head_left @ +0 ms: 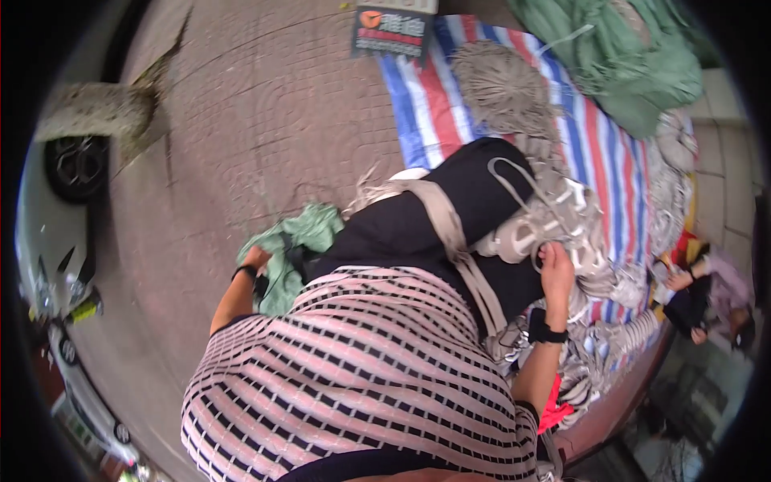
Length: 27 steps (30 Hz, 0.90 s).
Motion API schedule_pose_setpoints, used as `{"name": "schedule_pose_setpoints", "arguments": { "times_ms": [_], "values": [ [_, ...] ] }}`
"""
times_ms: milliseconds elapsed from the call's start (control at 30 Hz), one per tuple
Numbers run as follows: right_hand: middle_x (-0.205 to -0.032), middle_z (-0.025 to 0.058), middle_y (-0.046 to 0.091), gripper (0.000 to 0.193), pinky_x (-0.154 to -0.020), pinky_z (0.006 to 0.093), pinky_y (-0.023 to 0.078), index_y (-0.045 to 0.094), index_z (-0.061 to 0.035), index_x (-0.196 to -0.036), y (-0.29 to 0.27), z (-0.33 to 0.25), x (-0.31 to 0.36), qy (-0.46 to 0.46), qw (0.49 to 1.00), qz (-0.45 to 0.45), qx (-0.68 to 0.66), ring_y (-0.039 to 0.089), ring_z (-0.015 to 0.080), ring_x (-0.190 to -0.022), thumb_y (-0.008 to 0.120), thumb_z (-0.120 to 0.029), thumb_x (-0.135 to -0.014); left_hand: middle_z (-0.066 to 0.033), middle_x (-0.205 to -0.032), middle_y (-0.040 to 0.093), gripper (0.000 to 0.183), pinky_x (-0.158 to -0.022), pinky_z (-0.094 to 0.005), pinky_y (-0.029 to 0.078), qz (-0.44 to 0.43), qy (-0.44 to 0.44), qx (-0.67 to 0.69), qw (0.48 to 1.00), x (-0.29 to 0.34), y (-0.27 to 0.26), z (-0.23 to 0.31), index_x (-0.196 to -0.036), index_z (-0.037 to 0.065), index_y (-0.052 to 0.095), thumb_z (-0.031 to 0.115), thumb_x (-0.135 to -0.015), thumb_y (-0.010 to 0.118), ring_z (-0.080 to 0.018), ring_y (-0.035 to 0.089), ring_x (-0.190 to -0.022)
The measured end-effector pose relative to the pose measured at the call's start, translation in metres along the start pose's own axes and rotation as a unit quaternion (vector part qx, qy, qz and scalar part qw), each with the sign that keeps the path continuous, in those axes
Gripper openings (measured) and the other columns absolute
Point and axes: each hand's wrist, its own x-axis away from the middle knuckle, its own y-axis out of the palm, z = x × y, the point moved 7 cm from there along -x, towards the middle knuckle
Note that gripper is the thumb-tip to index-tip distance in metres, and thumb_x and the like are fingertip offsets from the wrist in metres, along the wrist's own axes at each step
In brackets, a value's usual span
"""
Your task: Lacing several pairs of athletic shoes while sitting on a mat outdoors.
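Note:
Beside my left thigh, my left hand (255,259) is closed on crumpled green sack cloth (309,237); the cloth partly hides the fingers. My right hand (556,271) is pinched at the edge of a beige piece with cut-out openings (518,239), in a heap of similar pieces by my right knee. A thin pale cord (504,167) loops up from this heap over my knee. Across my black-trousered legs lies a long beige strip (440,210). Loose beige strands (371,193) hang past the far leg.
Striped red, white and blue sheeting (434,112) lies under the heaps. A round grey-beige bundle (499,80) and a large green sack (618,64) sit farther off. A dark sign (393,32) stands ahead. Cars (48,233) and a trunk (96,111) are left; another person (715,293) sits right.

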Motion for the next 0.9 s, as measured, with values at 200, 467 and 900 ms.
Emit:
{"name": "schedule_pose_setpoints", "arguments": {
  "times_ms": [200,467,900],
  "values": [
    [-0.073,0.0108,0.064,0.023,-0.059,0.0355,0.047,0.059,-0.0019,-0.089,-0.024,0.001,-0.013,0.069,0.985,0.062,-0.146,0.060,0.0237,-0.061,0.043,-0.018,-0.094,-0.0148,-0.066,0.061,0.023,-0.057,-0.0359,0.050,0.068,-0.001,0.303,0.951,-0.017,-0.090,0.079,-0.081,0.001,0.061,0.023,-0.079,0.057,-0.0236,0.063,-0.060],
    [-0.072,0.0070,0.065,0.021,-0.066,0.0389,0.046,0.061,-0.0077,-0.088,-0.033,0.006,-0.004,0.100,0.986,0.072,-0.113,0.063,0.0296,-0.073,0.045,-0.021,-0.092,-0.0107,-0.084,0.062,0.012,-0.067,-0.0298,0.048,0.214,0.461,0.290,0.811,0.090,-0.329,0.439,-0.094,0.000,0.058,0.009,-0.088,0.057,-0.0182,0.060,-0.076],
    [-0.073,0.0086,0.063,0.012,-0.070,0.0393,0.036,0.058,-0.0073,-0.075,-0.001,-0.023,0.021,-0.034,0.983,0.182,-0.005,0.057,0.0260,-0.074,0.051,-0.013,-0.082,-0.0139,-0.102,0.052,0.035,-0.077,-0.0404,0.046,0.165,0.724,-0.002,0.669,0.244,-0.219,0.687,-0.107,0.006,0.054,0.010,-0.074,0.066,-0.0344,0.052,-0.095]
  ]
}}
